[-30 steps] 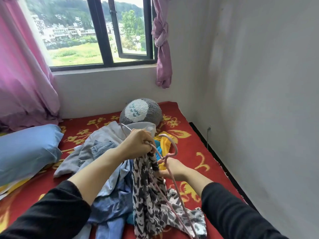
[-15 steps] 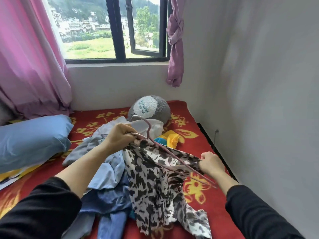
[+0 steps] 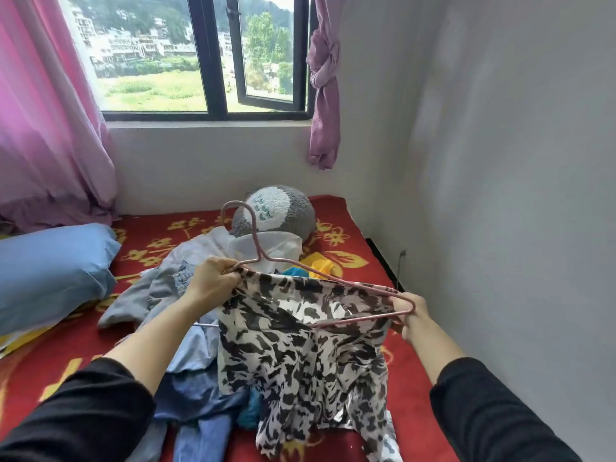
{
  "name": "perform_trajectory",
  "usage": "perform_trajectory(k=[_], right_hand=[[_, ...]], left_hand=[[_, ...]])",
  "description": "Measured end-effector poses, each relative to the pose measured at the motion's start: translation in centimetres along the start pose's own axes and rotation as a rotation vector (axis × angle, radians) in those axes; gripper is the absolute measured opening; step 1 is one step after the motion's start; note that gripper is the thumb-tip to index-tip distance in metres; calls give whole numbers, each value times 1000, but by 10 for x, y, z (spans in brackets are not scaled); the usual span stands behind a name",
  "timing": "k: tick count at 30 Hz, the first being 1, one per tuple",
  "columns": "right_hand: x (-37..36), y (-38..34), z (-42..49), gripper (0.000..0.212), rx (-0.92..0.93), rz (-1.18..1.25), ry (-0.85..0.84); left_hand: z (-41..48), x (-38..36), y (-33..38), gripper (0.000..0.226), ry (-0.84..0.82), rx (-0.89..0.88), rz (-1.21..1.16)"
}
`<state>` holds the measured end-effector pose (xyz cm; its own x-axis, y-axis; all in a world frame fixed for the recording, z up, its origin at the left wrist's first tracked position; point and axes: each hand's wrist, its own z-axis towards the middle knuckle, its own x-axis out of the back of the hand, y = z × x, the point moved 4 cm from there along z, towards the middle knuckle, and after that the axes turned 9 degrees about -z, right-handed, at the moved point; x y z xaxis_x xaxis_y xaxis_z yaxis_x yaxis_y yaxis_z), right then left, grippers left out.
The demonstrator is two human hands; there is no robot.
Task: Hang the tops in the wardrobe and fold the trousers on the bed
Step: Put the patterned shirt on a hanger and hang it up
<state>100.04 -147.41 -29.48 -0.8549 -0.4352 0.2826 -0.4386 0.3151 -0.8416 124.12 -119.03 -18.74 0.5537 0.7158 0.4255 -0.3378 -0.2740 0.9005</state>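
The black-and-white patterned top (image 3: 300, 355) is held above the bed (image 3: 350, 225), stretched between both hands, with its lower part trailing onto the heap of blue and grey clothes (image 3: 186, 355). A pink hanger (image 3: 320, 274) is partly inside the garment: its hook stands up clear of the fabric and its right shoulder is exposed at the cloth edge.

The left hand (image 3: 213, 281) is clenched round the hanger near its neck and grasps bunched cloth with it. The right hand (image 3: 408, 311) grasps the hanger's right corner and the fabric there. Neither hand is released.

Judgement: the step in hand is seating the top on the hanger. To do it well, each shoulder seam should sit squarely over a hanger arm, with the hook centred through the neck opening. The left side looks gathered and should be drawn flat before the garment is carried. The trailing hem needs to lift free of the heap so that nothing is dragged off the bed. The wardrobe is not in view.

Around the work lie a blue pillow (image 3: 50, 271) at the left and a grey plush cushion (image 3: 280, 211) towards the window (image 3: 213, 61).

Against the frame half a second earlier, the right hand is higher, the hanger is nearer level, and the top is spread wider between the hands.
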Motion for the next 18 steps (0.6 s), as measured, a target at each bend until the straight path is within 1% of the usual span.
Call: perform_trajectory(k=[1,4,6,8,10,12,14,15,18], right_hand=[[1,3,6,11,-26,-4,14],[0,4,21,21,-37,-57,25],[1,3,30,19,1,-140,43],[4,-4,18,18,38,-267,53],[4,-7,6,19,56,-377,33],[4,-9,-2,23,33,-436,-9],[8,-12,-6,22,-16,-428,-56],[12,-12,-5,21,-52,-379,-70],[24,-11,-9,23,-173,-124,-124]], left_hand=[[-2,-4,1,38,-22,-20,40],[-5,-13,4,36,-93,-89,144],[-6,-17,4,31,-131,-141,182],[-10,-21,7,31,-144,-191,215],[-15,-23,11,32,-157,-218,251],[-16,-25,9,34,-180,-209,260],[-13,-25,0,39,-185,-161,230],[-11,-23,-6,44,-181,-124,193],[-10,-16,-21,52,-175,-25,146]])
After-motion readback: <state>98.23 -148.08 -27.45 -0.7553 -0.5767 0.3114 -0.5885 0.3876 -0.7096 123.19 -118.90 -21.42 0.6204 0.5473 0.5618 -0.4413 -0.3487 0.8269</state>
